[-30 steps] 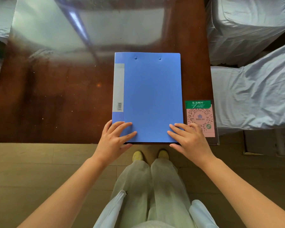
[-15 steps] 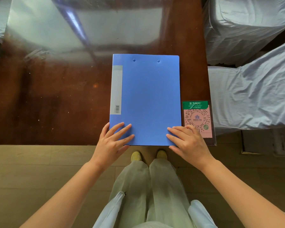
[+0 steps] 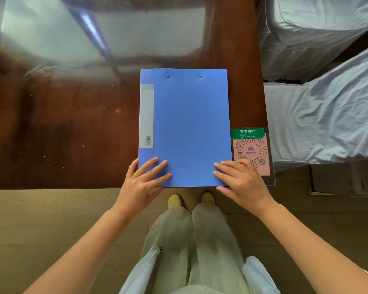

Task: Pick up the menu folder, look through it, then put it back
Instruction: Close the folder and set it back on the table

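- Two hands, left (image 3: pixel 143 183) and right (image 3: pixel 240 181), lie flat and open on the closed folder (image 3: pixel 187 126), gripping nothing.
- Folder rests at the table (image 3: pixel 72 134) edge, barely shifted in the past second; lifting has not begun.

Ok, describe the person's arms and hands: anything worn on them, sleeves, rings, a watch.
Both forearms are bare from where they enter the view to the wrists; no sleeve, watch or bracelet shows. The left hand and the right hand wear no gloves, and no ring is visible on the fingers. The nails look short and unpainted. Below the arms are pale trousers and yellowish shoes.
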The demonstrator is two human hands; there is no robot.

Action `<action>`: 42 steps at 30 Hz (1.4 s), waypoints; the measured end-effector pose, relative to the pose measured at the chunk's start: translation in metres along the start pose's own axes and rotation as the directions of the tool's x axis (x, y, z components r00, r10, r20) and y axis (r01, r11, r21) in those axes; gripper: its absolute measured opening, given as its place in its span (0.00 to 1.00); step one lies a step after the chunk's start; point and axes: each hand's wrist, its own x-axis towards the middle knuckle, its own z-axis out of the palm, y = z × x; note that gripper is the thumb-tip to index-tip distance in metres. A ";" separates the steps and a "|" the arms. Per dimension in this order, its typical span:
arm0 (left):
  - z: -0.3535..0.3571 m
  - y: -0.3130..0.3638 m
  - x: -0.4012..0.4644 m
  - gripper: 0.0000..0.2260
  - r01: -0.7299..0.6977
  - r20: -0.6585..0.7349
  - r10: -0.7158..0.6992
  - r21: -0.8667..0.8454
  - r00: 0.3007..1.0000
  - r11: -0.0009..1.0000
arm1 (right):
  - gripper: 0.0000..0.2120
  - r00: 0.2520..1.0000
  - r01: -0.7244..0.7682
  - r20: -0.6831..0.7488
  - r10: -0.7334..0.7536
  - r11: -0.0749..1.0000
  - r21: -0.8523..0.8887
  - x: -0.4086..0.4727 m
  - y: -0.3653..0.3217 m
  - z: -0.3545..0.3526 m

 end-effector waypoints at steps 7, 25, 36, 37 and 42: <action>-0.002 -0.001 0.002 0.23 -0.017 0.022 0.017 0.010 1.000 1.000 | 0.20 1.000 -0.004 -0.008 0.004 1.000 -0.006 -0.001 0.001 0.000; -0.004 0.000 0.004 0.21 -0.029 0.042 0.027 0.063 0.999 0.998 | 0.18 1.000 0.019 0.016 -0.019 1.000 -0.019 0.000 0.004 0.000; -0.001 0.002 0.000 0.21 -0.036 0.026 0.034 0.105 0.999 0.994 | 0.16 1.000 0.006 -0.006 -0.006 0.998 -0.070 0.000 0.001 0.000; 0.000 0.003 0.000 0.21 -0.031 0.029 0.028 0.104 0.999 0.994 | 0.16 1.000 0.001 0.000 -0.001 0.997 -0.078 0.000 0.000 -0.001; -0.005 0.008 0.000 0.20 0.021 0.065 -0.025 0.060 0.998 0.998 | 0.17 0.997 -0.018 0.071 0.025 0.995 -0.093 0.003 -0.002 -0.007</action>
